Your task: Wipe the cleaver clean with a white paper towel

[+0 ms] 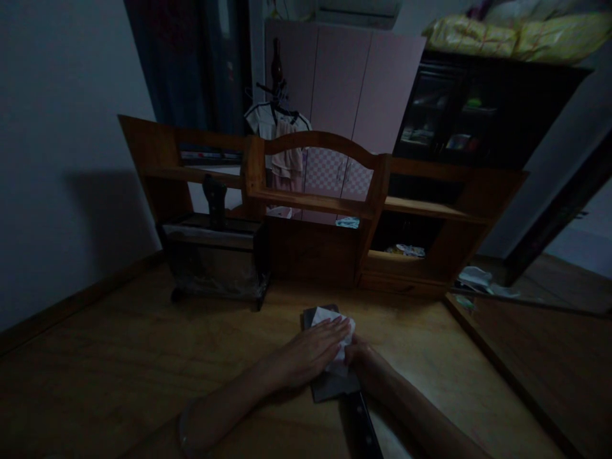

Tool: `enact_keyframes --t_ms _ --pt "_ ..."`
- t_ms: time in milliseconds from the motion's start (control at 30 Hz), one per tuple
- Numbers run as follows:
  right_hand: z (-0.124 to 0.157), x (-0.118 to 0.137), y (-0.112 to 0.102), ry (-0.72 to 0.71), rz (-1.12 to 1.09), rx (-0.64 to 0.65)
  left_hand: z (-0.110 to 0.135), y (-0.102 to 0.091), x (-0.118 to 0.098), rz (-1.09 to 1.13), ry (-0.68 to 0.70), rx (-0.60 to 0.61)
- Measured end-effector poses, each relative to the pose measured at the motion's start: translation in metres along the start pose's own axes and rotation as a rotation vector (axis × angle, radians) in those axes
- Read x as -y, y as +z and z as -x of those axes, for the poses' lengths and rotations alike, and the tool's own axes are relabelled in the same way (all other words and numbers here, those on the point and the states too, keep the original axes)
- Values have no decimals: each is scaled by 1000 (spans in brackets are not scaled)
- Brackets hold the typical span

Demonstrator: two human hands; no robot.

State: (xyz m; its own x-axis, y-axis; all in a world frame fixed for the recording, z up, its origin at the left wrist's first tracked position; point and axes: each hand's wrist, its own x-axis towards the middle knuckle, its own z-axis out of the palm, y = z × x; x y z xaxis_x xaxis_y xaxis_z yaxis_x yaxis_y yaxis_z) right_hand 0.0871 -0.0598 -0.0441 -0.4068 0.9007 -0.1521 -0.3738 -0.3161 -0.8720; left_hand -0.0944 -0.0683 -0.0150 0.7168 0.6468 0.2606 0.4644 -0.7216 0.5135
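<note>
A cleaver (331, 387) lies flat on the wooden tabletop, its black riveted handle (364, 426) pointing toward me. A white tissue (326, 315) covers much of the blade. My left hand (313, 350) rests flat on the tissue with its fingers stretched out, pressing it against the blade. At the blade's right edge, my right hand (366, 358) has its fingers curled, with the thumb side touching the tissue and the edge of the cleaver. Its lower fingers are hidden, and the room is dim.
A black knife stand (217, 264) with a dark handle (216, 201) sticking up stands at the left. Behind it runs a wooden shelf unit (315, 252). A wall (71, 159) bounds the table (157, 370) on the left; a raised wooden edge (497, 363) runs along the right.
</note>
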Motion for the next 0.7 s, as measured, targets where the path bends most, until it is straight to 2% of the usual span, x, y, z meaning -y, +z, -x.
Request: enact_keyframes --t_ms 100,200,433,700 --pt "-2 -2 -2 56 -49 -35 0 0 1 -30 -2 -20" --pt "-2 1 0 103 -102 -3 1 4 7 -113 -66 -63" --pt "2 12 11 64 -138 112 0 16 25 -212 -253 -190" --pt "1 13 13 51 -133 90 -2 15 23 -202 -202 -198"
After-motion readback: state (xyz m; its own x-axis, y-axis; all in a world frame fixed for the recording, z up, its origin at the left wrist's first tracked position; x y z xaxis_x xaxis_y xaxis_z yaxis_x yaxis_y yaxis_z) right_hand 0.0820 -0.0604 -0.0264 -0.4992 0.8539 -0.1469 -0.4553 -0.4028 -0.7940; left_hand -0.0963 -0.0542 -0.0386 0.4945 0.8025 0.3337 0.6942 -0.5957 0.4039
